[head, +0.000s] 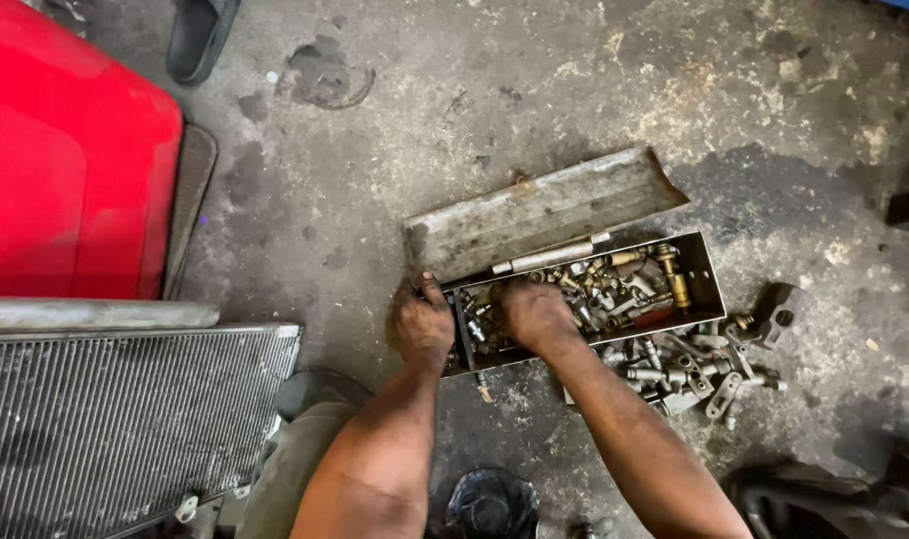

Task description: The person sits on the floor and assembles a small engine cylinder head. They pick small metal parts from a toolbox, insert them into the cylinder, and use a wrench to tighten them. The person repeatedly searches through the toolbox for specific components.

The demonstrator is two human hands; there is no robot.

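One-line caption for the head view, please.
Left hand grips the end of an open metal toolbox on stained concrete floor while right hand digs among its bolts and fittings.

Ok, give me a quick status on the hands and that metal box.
Left hand grips end of metal box. Right hand digs among fittings inside; grip hidden. Lid open. More fittings loose on floor alongside.

Metal toolbox (pixel 709 284) on concrete floor (pixel 534 90), lid (pixel 539 210) hinged open behind it. Inside the box: loose fittings and bolts (pixel 619 284). Left hand (pixel 421 324) at the box's left end; right hand (pixel 536 314) inside the box, on the fittings. Heap of fittings (pixel 689 369) on the floor before the box's right end. Radiator (pixel 115 419) far left; sandal (pixel 200 38) behind, upper left.
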